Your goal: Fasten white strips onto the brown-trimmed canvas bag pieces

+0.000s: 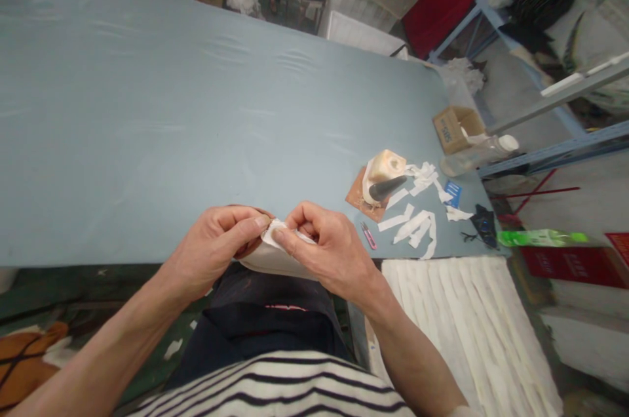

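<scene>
Both of my hands meet at the near edge of a wide grey-blue table (pixel 147 115). My left hand (pixel 221 243) is closed in a pinch on a small white fabric piece (pixel 275 256). My right hand (pixel 324 246) is closed too, its fingers curled over the same piece from the right. The piece hangs slightly below the table edge, over my lap. Part of it is hidden under my fingers.
To the right on the table lie white fabric strips (pixel 415 223), a small pink cutter (pixel 367 235), a glue bottle with a dark nozzle (pixel 384 176) on a brown pad, a blue card (pixel 453 194), a cardboard box (pixel 455 128) and a clear bottle (pixel 479 153). White padded material (pixel 457 325) lies at lower right.
</scene>
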The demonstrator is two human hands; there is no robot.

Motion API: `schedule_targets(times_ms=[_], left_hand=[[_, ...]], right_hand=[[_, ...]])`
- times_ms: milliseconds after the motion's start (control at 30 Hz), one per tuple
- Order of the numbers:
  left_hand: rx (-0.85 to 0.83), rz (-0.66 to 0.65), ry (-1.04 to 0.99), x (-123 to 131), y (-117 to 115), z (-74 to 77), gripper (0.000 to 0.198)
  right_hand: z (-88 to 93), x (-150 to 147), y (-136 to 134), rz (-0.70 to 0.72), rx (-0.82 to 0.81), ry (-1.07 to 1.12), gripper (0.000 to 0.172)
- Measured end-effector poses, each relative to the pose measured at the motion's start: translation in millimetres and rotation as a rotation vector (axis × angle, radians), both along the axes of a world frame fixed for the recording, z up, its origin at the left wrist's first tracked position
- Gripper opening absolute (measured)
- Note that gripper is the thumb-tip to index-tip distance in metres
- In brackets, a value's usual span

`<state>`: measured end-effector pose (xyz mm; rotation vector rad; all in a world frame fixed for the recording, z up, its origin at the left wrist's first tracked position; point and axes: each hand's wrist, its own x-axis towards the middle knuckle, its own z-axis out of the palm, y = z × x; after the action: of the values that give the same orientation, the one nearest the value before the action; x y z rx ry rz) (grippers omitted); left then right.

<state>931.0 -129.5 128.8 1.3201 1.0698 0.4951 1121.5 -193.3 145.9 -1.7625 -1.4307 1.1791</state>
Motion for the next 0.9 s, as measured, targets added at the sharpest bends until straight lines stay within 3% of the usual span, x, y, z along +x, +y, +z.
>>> schedule_targets(times_ms=[200, 433, 567, 733, 900], left_hand=[[0.016, 0.005, 0.023, -1, 5, -5.1, 0.041], [-0.014, 0.011, 0.076, 1, 9, -7.1, 0.044], [0.011, 0.011, 0.041, -2, 10, -6.3, 0.045], [-0.013, -0.029, 0.045, -8, 8, -7.7, 0.029], [0.036, 0.055, 0.090, -2, 3, -9.0, 0.028]], right_hand=[[3.4, 0, 10, 0.053, -0.017, -0.106, 0.028], [-9.0, 11, 22, 0.162, -0.154, 0.119, 0.024], [-13.3, 13, 25, 0.143, -0.164, 0.175, 0.024], [-20.2, 14, 24, 0.123, -0.156, 0.235, 0.026], [-33.0, 9, 23, 0.077, -0.088, 0.253, 0.034]])
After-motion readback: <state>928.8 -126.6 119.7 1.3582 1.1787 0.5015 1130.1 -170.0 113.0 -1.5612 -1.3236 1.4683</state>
